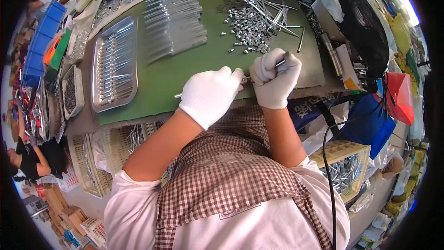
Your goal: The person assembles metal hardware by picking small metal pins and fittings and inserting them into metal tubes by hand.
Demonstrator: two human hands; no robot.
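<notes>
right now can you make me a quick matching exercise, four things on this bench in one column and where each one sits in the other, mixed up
Things:
1. metal tray
2. heap of small metal pieces
3. thin metal rod
4. yellow basket

Places:
A. held across both gloved hands, left hand and right hand
B. off the bench, low at the person's right
C. left edge of the green mat
D. far side of the mat, above the right hand

Pairs: 1-C, 2-D, 3-A, 4-B
</notes>
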